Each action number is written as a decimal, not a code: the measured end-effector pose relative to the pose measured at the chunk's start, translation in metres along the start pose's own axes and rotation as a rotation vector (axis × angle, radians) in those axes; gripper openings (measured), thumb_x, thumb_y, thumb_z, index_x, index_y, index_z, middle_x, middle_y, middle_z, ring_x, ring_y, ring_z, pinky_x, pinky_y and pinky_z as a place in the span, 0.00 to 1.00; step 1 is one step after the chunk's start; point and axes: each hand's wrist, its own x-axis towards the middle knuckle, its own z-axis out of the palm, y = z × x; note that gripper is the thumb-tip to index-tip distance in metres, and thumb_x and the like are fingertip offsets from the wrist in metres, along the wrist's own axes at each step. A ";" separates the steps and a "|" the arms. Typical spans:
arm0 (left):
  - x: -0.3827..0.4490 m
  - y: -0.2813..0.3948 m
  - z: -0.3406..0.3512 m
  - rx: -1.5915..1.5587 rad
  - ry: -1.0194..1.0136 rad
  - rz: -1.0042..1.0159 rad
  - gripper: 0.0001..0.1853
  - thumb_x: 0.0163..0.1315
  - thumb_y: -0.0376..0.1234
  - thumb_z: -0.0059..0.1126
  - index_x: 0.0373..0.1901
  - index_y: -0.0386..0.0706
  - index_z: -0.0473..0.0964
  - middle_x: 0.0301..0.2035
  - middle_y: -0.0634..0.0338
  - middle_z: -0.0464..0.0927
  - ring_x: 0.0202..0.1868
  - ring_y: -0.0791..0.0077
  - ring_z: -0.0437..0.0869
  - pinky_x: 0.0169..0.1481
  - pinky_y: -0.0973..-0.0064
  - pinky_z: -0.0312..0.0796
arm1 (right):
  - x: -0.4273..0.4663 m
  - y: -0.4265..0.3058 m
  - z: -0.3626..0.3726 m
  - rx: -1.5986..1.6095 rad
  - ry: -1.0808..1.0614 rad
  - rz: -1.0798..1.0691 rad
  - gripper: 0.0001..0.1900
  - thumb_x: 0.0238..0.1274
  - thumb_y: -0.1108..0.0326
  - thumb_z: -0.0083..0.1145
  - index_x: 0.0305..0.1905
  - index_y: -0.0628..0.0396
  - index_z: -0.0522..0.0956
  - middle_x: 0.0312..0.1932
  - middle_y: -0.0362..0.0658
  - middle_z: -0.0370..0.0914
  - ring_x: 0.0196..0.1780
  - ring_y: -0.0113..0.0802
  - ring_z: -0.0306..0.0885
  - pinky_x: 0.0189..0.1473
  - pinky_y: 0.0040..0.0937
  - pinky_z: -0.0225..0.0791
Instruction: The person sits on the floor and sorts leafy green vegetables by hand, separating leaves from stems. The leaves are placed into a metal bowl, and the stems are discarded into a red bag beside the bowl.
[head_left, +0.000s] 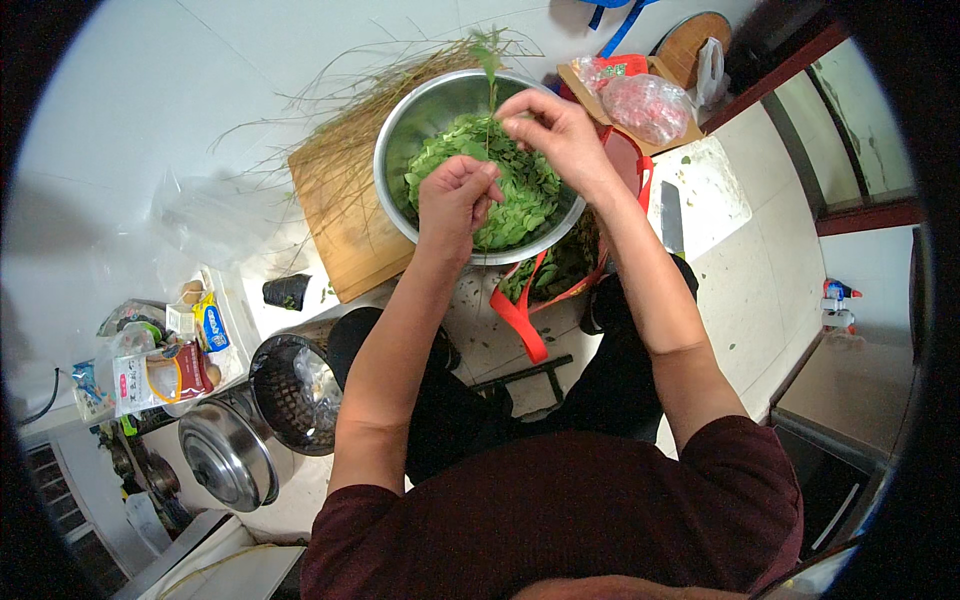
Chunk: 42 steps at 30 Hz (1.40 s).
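Observation:
Over a wide steel bowl (388, 187), both hands hold a thin leafy stem (490, 97) upright. My left hand (456, 199) pinches its lower part between thumb and fingers. Higher up, my right hand (553, 135) has its thumb and fingertips at the stem, whose leafy top rises past the bowl's far rim. Loose green leaves (521, 206) fill much of the bowl. Bare thin stems (360, 120) lie in a heap on a wooden board (352, 240) behind and left of the bowl. Partly under the bowl is a red-handled bag (529, 334) of leafy stems.
A cleaver (671, 217) lies on a white board (720, 187) at the right, near a cardboard box (671, 142) holding plastic-wrapped goods. At the left are a black-lined basket (292, 397), a lidded steel pot (225, 454) and food packets (161, 379). Fallen leaves dot the floor.

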 end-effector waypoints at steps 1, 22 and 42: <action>0.001 0.000 0.001 0.034 0.029 0.013 0.05 0.57 0.31 0.53 0.26 0.39 0.71 0.16 0.63 0.72 0.11 0.86 0.60 0.13 0.88 0.49 | -0.003 -0.003 0.005 -0.024 -0.073 -0.001 0.10 0.52 0.69 0.55 0.39 0.59 0.77 0.24 0.36 0.73 0.27 0.20 0.67 0.31 0.21 0.64; 0.001 0.000 0.001 0.010 -0.011 0.000 0.05 0.57 0.31 0.53 0.28 0.39 0.72 0.16 0.62 0.73 0.12 0.86 0.61 0.14 0.88 0.49 | 0.003 -0.002 -0.010 0.079 -0.031 0.214 0.13 0.54 0.63 0.58 0.40 0.60 0.76 0.32 0.36 0.73 0.36 0.23 0.69 0.41 0.22 0.63; 0.006 0.002 -0.001 -0.114 -0.009 0.003 0.05 0.58 0.31 0.52 0.26 0.40 0.70 0.15 0.64 0.70 0.11 0.86 0.59 0.13 0.88 0.47 | 0.000 0.004 0.005 -0.240 0.341 0.042 0.13 0.54 0.68 0.56 0.20 0.59 0.67 0.17 0.32 0.60 0.24 0.20 0.55 0.25 0.22 0.53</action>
